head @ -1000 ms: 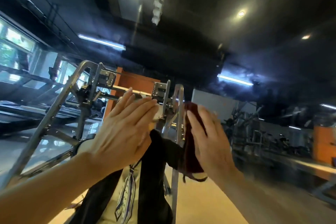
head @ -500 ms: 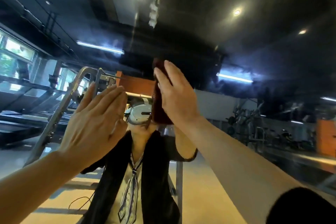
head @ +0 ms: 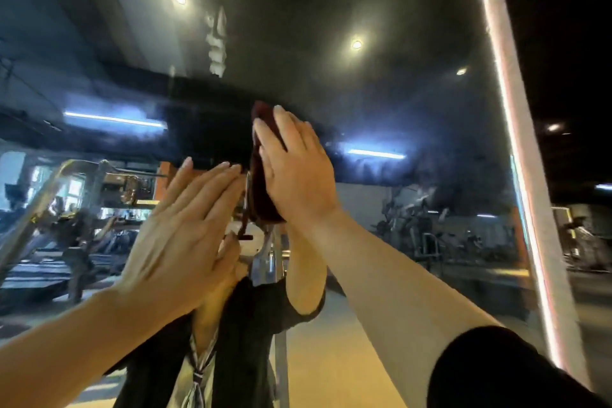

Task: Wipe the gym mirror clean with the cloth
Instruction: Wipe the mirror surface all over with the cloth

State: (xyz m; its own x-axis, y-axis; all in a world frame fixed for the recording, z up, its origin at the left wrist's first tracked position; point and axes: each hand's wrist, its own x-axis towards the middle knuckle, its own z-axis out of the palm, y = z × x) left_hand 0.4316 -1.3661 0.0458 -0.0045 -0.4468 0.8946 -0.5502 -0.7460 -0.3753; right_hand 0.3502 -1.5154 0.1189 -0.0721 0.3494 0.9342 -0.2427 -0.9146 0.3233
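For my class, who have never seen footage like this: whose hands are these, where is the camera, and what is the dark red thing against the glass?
There is no machine here. A person wears one wide-angle camera on the head, so you see their own two arms reaching forward.

The big shiny surface is the gym mirror. The lights, the exercise machines and the figure in dark clothes seen between the arms are reflections in it. The pale strip at the right looks like the mirror's edge.

The right hand presses a dark red cloth against the glass with straight fingers; a thin strap hangs from the cloth. The left hand is open and flat, holding nothing, at or close to the glass.
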